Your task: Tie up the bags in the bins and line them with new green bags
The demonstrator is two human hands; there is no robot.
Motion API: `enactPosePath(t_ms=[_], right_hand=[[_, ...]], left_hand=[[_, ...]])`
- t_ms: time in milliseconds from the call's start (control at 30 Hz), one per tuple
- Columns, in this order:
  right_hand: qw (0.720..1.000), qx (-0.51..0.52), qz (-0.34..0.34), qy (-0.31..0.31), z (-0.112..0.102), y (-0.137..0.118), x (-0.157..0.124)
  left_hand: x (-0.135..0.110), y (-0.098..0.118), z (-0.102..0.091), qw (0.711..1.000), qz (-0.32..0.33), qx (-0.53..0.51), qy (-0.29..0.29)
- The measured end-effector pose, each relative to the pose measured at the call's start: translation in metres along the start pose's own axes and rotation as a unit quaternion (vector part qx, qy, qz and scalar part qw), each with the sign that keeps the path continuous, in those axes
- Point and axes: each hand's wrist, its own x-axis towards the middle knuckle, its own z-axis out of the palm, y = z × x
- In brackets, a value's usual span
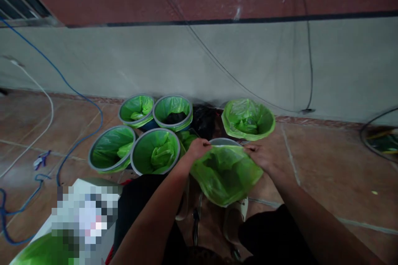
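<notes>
My left hand (197, 148) and my right hand (260, 155) each pinch the rim of a thin green plastic bag (225, 176). They hold it open over a grey-rimmed bin (224, 142) just in front of my knees. The bag sags toward me and hides most of that bin. Several other bins lined with green bags stand on the floor beyond: two near ones (155, 151) at the left, two behind them (173, 112), and one bag-covered bin (248, 119) at the right.
A grey wall (199, 62) runs behind the bins. Blue cable (77, 91) and white cable (37, 87) trail over the tiled floor at the left. A dark bag (203, 121) lies between the bins. A coiled hose (379, 138) sits at the far right.
</notes>
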Motion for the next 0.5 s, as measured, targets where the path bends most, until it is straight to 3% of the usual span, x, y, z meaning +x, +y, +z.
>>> enactPosePath(t_ms=[200, 300, 400, 500], right_hand=[[0.993, -0.116, 0.018, 0.031, 0.020, 0.010, 0.031], [0.990, -0.126, 0.038, 0.060, 0.031, 0.022, 0.048], [0.993, -0.074, 0.049, 0.071, 0.041, 0.038, 0.065], [0.996, 0.051, 0.045, 0.057, 0.049, 0.052, 0.077]], left_hand=[[0.043, -0.015, 0.013, 0.996, -0.087, -0.007, 0.032], [0.064, -0.020, 0.021, 0.994, -0.103, 0.000, 0.045], [0.084, -0.026, 0.029, 0.992, -0.116, -0.005, 0.042], [0.099, -0.036, 0.037, 0.991, -0.130, -0.020, 0.027]])
